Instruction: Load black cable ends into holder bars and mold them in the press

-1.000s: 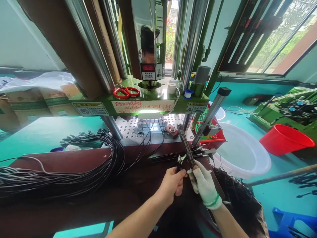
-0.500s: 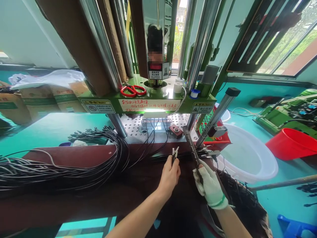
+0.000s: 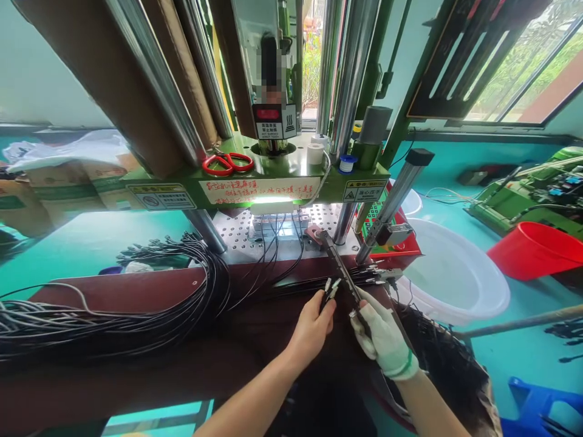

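Green press [image 3: 273, 188] dead ahead, steel columns running up out of frame. Red-handled scissors [image 3: 228, 162] and a white tape roll [image 3: 315, 153] lie on its ledge. A thick bundle of black cables [image 3: 113, 321] sprawls over the dark brown bench [image 3: 136, 288] at left, with a few strands up on the perforated plate [image 3: 234, 233] under the press. White basin [image 3: 460, 279] and red bucket [image 3: 532, 249] at right, well apart from the hands. Nothing blocks the work. Left hand [image 3: 313, 328] bare, fingers curled shut round a few cable ends [image 3: 331, 287]. Right hand [image 3: 381, 337] in a white glove (green band at the wrist), closed on the near end of a slim dark bar [image 3: 339, 267]. Cable ends are black leads with small bright metal tips, sticking up out of the fist just beside the bar, over the bench's far edge; touching it or not, cannot tell. Bar slants up and away to the left, its far end at the plate by a small reddish block [image 3: 314, 232].
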`<state>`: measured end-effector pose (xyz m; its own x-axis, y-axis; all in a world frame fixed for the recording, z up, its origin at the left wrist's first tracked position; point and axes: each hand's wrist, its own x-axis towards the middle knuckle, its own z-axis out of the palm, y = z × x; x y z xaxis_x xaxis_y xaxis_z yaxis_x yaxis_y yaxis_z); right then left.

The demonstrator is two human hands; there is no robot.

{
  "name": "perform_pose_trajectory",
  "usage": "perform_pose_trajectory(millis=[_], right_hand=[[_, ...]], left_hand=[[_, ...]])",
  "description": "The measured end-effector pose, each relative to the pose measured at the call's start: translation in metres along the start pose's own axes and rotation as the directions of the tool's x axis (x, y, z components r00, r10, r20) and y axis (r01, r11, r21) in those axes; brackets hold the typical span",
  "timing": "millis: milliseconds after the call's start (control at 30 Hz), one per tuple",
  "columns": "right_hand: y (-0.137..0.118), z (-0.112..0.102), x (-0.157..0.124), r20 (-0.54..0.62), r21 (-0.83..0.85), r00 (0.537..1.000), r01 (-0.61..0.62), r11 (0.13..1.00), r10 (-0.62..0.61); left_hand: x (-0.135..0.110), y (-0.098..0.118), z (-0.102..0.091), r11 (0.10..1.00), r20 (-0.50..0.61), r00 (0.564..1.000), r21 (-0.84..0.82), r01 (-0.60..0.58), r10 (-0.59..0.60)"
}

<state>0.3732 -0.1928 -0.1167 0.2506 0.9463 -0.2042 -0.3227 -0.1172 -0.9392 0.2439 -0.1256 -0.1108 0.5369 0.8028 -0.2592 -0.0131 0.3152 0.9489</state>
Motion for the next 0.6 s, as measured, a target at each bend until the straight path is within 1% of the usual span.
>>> perform_pose_trajectory(millis=[133, 200, 333, 500, 600], right_hand=[[0.0002, -0.0002, 0.0008, 0.009, -0.022, 1.0, 0.024, 0.999, -0.023], [-0.0004, -0.0004, 0.0009, 0.013, -0.029, 1.0, 0.027, 0.999, -0.027], [-0.0027, -0.0006, 0.0003, 0.034, -0.053, 0.999, 0.008, 0.999, -0.006], [-0.0054, -0.0008, 0.0001, 0.046, -0.08, 0.999, 0.005, 0.997, -0.001], [-0.0065, -0.0006, 0.0003, 0.062, -0.1, 0.998, 0.013, 0.995, -0.007]], left_hand=[[0.0005, 0.0015, -0.0009, 0.992, 0.059, 0.99, -0.027, 0.127, -0.125], [0.0004, 0.0011, -0.0011, 0.983, 0.09, 0.982, -0.06, 0.171, -0.165], [0.0009, 0.0006, -0.0018, 0.979, 0.081, 0.981, -0.088, 0.184, -0.177], [0.0003, 0.0043, -0.004, 0.962, 0.142, 0.969, -0.153, 0.225, -0.204], [0.0001, 0.0047, -0.0048, 0.963, 0.152, 0.969, -0.16, 0.217, -0.193]])
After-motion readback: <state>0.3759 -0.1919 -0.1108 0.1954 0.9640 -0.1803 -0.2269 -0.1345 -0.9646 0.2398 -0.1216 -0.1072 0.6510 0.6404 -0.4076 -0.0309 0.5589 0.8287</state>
